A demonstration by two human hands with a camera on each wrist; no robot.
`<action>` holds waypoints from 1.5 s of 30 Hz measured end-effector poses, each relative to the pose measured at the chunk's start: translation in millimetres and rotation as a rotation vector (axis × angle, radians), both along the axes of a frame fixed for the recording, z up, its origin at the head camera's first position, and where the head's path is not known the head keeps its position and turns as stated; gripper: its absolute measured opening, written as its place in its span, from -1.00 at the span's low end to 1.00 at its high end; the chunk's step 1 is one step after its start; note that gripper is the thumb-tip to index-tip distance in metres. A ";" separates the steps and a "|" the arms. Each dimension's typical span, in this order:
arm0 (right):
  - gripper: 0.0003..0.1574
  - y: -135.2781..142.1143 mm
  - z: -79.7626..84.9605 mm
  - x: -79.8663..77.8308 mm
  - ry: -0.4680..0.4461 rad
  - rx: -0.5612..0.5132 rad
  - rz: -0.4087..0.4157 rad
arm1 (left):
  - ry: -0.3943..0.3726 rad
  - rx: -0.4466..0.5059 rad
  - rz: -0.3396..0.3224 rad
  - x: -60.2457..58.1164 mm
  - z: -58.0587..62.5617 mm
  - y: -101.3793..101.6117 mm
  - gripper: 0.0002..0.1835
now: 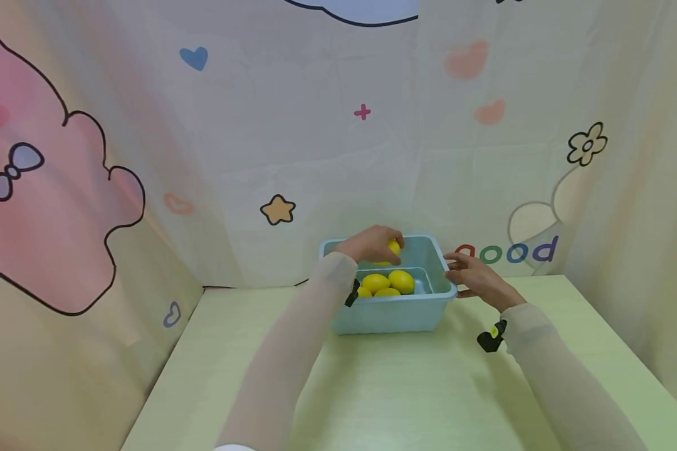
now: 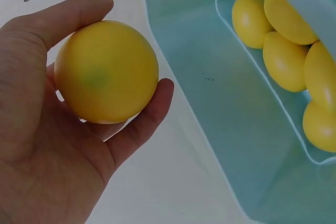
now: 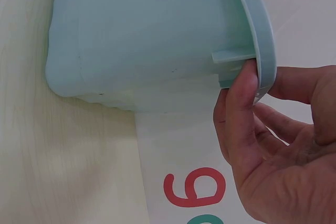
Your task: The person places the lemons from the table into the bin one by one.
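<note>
A light blue plastic bin (image 1: 392, 316) stands on the table near the back. Above its opening my left hand (image 1: 367, 243) holds a yellow lemon (image 2: 107, 72), thumb on one side and fingers curled round the other. Several more lemons (image 1: 402, 282) lie together on the bin's floor; in the left wrist view the bin wall partly hides some. At the bin's right side my right hand (image 1: 481, 283) grips the rim (image 3: 266, 51), with fingers beneath it on the outside and the thumb over its other side.
The pale wood-grain table (image 1: 395, 394) extends in front of the bin and to both sides. A printed curtain (image 1: 316, 125) hangs right behind the bin, and more curtain closes in the left and right. Small black devices (image 1: 491, 338) are strapped at the wrists.
</note>
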State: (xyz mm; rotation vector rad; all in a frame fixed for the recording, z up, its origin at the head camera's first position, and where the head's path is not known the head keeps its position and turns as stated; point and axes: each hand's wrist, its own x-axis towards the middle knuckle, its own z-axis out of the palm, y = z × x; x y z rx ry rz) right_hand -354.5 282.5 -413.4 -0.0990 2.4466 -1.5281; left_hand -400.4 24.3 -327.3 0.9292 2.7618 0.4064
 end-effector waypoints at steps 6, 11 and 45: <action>-0.20 0.5 1.9 0.3 0.006 0.005 0.010 | -0.035 0.005 0.048 -1.0 -3.7 4.3 -0.58; -0.18 0.5 2.1 -0.2 0.008 0.004 0.006 | -0.090 0.001 0.091 -0.8 -7.8 9.6 -0.58; -0.19 2.0 -1.0 -0.5 0.003 -0.007 0.015 | -0.122 -0.004 0.054 9.2 -16.1 26.9 -0.62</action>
